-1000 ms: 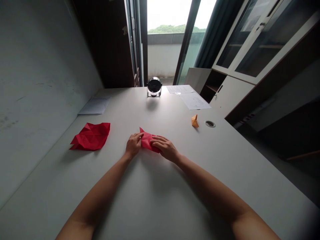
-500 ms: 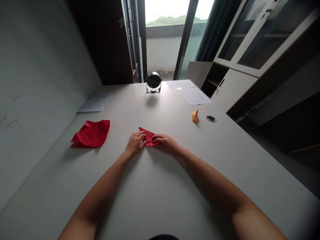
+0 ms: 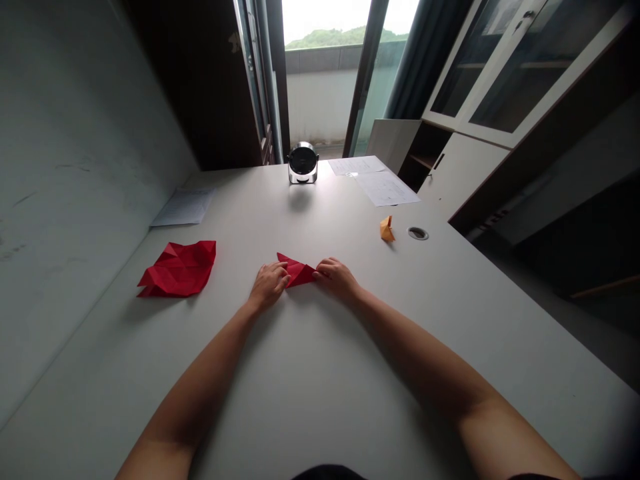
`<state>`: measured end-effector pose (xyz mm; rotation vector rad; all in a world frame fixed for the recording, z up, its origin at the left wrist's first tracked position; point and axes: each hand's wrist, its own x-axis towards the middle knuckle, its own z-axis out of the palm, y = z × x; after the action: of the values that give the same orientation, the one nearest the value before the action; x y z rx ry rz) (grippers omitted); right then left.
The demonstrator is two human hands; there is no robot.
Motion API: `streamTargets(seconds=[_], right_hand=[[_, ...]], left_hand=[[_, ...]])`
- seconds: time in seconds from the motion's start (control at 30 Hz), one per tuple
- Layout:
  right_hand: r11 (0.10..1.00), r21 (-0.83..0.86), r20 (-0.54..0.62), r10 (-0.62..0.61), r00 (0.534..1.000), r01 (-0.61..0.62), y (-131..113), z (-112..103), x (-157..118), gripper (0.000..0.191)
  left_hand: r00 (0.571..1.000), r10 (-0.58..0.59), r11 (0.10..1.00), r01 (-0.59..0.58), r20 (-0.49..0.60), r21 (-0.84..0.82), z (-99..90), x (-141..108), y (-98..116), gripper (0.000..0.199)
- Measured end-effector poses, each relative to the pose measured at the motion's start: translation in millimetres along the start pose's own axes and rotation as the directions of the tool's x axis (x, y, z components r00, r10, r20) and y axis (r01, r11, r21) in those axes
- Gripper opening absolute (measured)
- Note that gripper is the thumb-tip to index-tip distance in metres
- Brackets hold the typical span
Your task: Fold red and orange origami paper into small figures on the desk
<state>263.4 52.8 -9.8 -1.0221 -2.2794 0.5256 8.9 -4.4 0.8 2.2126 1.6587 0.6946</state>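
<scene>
A small folded piece of red paper [image 3: 299, 273] lies on the white table [image 3: 300, 373] between my hands. At its left end, my left hand [image 3: 270, 283] presses and grips the paper with its fingers. My right hand [image 3: 337, 277] pinches the pointed right corner. The paper's upper left tip sticks out beyond my left fingers. Further left rests a larger creased sheet of red paper [image 3: 181, 269], its edges raised a little off the table.
An orange folded paper piece [image 3: 387, 229] stands right of centre, beside a round cable hole [image 3: 417, 233]. A round black and silver device [image 3: 303, 163] is at the far edge. Papers lie at the back right [image 3: 383, 187] and back left [image 3: 184, 207].
My right hand has moved slightly up and outward along the paper, now at its right corner. More of the folded paper shows, with a sharp point toward the right. The view has shifted slightly.
</scene>
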Motion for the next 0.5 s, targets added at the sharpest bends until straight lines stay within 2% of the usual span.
streamTargets(seconds=[0.13,0.37,0.5], right_hand=[[0.985,-0.139,-0.009,0.098,0.995,-0.098,-3.9,-0.5,-0.9,0.031],[0.929,-0.319,-0.041,0.183,0.982,-0.186,-13.7,2.0,-0.4,0.024],[0.9,-0.385,-0.042,0.205,0.978,-0.205,-19.6,2.2,0.3,0.019]], left_hand=[[1.0,0.028,1.0,-0.028,0.007,0.001,-1.1,-0.8,1.8,0.019],[0.999,0.04,0.999,-0.04,-0.01,-0.002,-0.6,-2.5,1.9,0.005],[0.996,0.089,0.995,-0.089,-0.013,0.035,0.3,-1.1,3.9,0.031]])
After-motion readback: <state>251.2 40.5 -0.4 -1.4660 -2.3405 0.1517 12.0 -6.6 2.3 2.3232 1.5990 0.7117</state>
